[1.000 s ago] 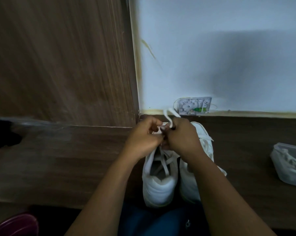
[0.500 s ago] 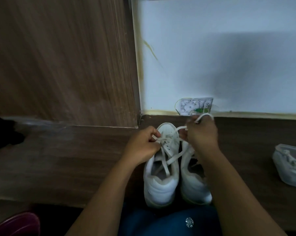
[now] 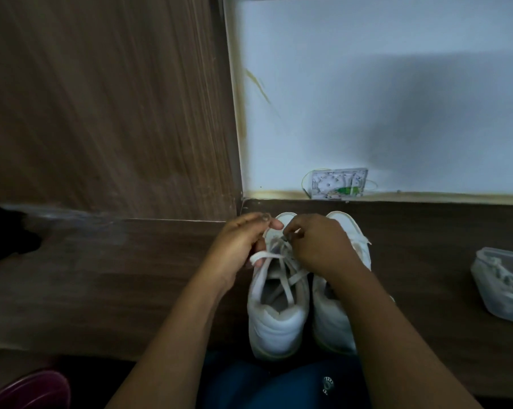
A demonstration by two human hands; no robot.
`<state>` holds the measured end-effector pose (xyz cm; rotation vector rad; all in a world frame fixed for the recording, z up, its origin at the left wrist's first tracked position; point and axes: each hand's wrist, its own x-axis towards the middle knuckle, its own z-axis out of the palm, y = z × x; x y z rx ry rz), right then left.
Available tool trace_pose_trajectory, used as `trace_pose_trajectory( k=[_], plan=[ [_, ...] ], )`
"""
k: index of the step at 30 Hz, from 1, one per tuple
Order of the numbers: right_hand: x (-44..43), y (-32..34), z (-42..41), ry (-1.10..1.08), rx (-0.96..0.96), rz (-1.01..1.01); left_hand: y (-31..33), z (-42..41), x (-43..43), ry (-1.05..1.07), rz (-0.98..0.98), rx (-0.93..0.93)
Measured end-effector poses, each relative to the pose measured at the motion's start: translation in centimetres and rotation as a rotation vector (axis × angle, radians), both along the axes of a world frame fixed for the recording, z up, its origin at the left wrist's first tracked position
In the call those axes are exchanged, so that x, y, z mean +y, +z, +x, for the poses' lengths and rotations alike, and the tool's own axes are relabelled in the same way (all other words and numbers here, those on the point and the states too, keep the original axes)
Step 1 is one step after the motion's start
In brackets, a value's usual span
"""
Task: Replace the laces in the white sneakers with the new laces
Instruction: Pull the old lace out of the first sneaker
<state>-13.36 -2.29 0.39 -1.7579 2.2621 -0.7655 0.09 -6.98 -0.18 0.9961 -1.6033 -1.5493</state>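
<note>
White sneakers side by side on surface, near edge; right one half hidden under forearm. Left hand grip curled round lace; right hand grip pinching lace end at toe eyelets, blurred. Tub right, cropped, contents unclear.

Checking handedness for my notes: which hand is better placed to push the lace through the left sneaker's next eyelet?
Right, probably. The right hand pinches the lace directly over the eyelets of the left sneaker, near its toe, while the left hand holds a strand out at that shoe's side.
</note>
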Motion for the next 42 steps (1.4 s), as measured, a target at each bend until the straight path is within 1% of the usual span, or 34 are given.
trace_pose_trajectory(
  k=[1, 3, 4, 5, 8, 10, 11, 14, 15, 16, 19, 20, 21, 23, 25, 28, 31, 36, 39, 40, 42],
  plan=[
    [0.0, 0.0, 0.0, -0.012, 0.011, 0.013, -0.1, 0.2, -0.2, 0.002, -0.024, -0.134],
    [0.0, 0.0, -0.2, -0.067, 0.022, 0.018, -0.5, 0.2, -0.4, 0.031, -0.145, -0.419],
    [0.0, 0.0, -0.3, -0.088, 0.033, 0.031, -0.7, 0.2, -0.4, 0.047, -0.212, -0.505],
    [0.0, -0.1, -0.2, -0.090, 0.051, 0.062, -0.8, 0.2, -0.5, 0.060, -0.261, -0.537],
    [0.0, -0.1, 0.1, -0.054, 0.064, 0.144, -1.0, -0.1, -0.8, 0.019, -0.284, -0.501],
    [0.1, -0.1, 0.3, -0.037, 0.053, 0.159, -1.1, -0.4, -0.8, 0.004, -0.244, -0.454],
    [0.1, -0.1, 0.3, -0.028, 0.060, 0.170, -1.1, -0.4, -0.6, 0.003, -0.201, -0.394],
    [-0.1, -0.1, 0.3, -0.015, 0.077, 0.206, -0.6, 0.0, -0.2, -0.066, -0.051, -0.136],
    [-0.1, -0.1, 0.4, -0.015, 0.077, 0.212, -0.4, 0.1, -0.2, -0.078, -0.030, -0.102],
    [-0.2, -0.1, 0.4, -0.018, 0.083, 0.219, -0.3, 0.3, -0.3, -0.062, -0.024, -0.113],
    [-0.3, -0.4, 0.6, -0.036, 0.134, 0.247, -0.5, -0.1, -0.8, 0.106, -0.098, -0.286],
    [-0.4, -0.5, 0.6, -0.050, 0.143, 0.250, -0.7, -0.4, -1.0, 0.129, -0.111, -0.309],
    [-0.4, -0.5, 0.6, -0.062, 0.144, 0.254, -0.7, -0.6, -1.1, 0.105, -0.113, -0.304],
    [-0.5, -0.5, 0.7, -0.068, 0.149, 0.263, -0.8, -1.3, -1.4, -0.016, -0.124, -0.301],
    [-0.6, -0.4, 0.9, -0.058, 0.172, 0.286, -0.7, -2.0, -1.7, -0.104, -0.155, -0.367],
    [-0.5, -0.3, 1.1, -0.025, 0.217, 0.311, -0.5, -2.6, -1.8, -0.107, -0.195, -0.453],
    [-0.4, -0.2, 1.2, -0.009, 0.224, 0.326, -0.2, -2.6, -1.8, -0.138, -0.194, -0.495],
    [-0.3, 0.2, 0.9, -0.015, 0.112, 0.303, 0.8, -3.2, -2.4, -0.225, -0.265, -0.590],
    [-0.2, 0.4, 0.8, -0.017, 0.074, 0.273, 0.8, -3.4, -2.5, -0.237, -0.307, -0.599],
    [-0.1, 0.4, 0.7, -0.016, 0.061, 0.264, 0.3, -3.4, -2.5, -0.226, -0.304, -0.576],
    [-0.2, 0.5, 0.3, -0.022, 0.035, 0.242, -0.8, -3.0, -2.3, -0.188, -0.211, -0.460]
  ],
)
